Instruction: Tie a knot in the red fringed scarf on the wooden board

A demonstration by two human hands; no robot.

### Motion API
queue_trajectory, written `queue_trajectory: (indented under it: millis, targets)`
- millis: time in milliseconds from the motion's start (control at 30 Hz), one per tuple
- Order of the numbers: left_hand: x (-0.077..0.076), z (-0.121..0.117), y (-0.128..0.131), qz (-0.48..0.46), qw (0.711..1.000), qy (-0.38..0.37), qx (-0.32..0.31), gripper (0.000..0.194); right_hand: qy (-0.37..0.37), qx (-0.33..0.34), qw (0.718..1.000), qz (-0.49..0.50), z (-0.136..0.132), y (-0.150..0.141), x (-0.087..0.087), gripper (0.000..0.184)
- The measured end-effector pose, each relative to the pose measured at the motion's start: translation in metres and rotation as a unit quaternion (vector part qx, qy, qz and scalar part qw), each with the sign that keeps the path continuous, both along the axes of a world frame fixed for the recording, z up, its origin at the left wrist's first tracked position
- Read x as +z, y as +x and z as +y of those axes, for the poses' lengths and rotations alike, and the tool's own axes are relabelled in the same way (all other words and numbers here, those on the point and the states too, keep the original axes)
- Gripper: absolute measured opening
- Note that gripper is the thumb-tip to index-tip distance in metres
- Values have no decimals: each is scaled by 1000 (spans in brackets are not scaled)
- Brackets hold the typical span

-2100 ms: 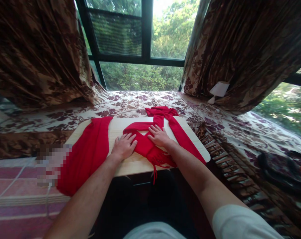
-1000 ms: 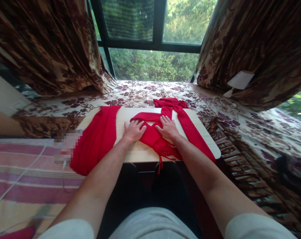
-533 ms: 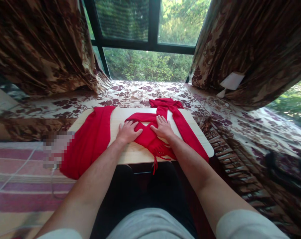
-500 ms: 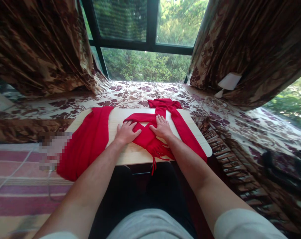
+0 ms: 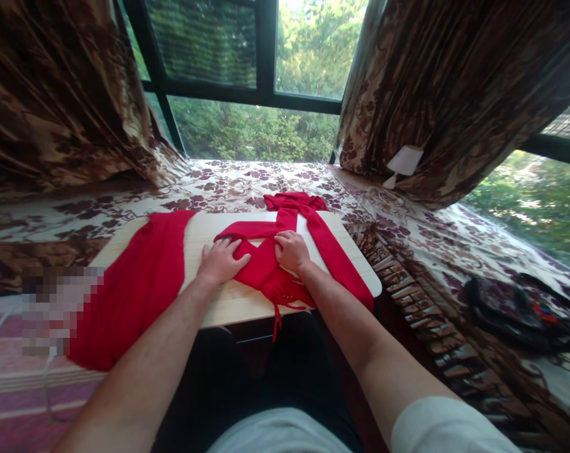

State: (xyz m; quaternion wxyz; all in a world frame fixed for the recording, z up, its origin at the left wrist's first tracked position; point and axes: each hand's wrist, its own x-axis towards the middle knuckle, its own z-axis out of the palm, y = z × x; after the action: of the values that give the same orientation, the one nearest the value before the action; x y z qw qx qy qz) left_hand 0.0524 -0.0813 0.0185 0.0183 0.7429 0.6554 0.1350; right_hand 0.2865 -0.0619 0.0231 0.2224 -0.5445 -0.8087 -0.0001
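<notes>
A red fringed scarf (image 5: 261, 272) lies folded and crossed over itself on a pale wooden table (image 5: 197, 236). Its tassels hang over the near edge. My left hand (image 5: 221, 259) rests on the scarf's left fold, fingers extended and thumb apart. My right hand (image 5: 290, 250) is on the crossing part of the scarf with its fingers curled against the cloth; the fingertips are partly hidden. From the crossing, one red strip (image 5: 335, 251) runs down the table's right side, and a bunched part (image 5: 294, 201) lies past the far edge.
Another red cloth (image 5: 146, 283) drapes over the table's left end. Beyond the table is a floral-covered ledge (image 5: 219, 182) with a small white lamp (image 5: 405, 162) at the right. A dark bag (image 5: 516, 314) lies on the right-hand cover. Patterned curtains (image 5: 407, 82) frame the window.
The view has turned a little to the right, so everything sits further left. My right hand's fingers have curled in from lying flat. My left hand stays spread on the scarf.
</notes>
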Motion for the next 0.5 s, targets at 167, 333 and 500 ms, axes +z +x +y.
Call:
queue_trajectory:
  millis: [167, 333, 500]
  targets:
    - [0, -1, 0, -3, 1000, -9, 5, 69, -20, -10, 1000, 1, 1, -2, 1, 45]
    - [-1, 1, 0, 0, 1000, -5, 6, 69, -36, -16, 999, -9, 1, -2, 0, 60]
    - [-1, 0, 0, 0, 1000, 2, 2, 68, -93, -21, 995, -26, 7, -3, -2, 62]
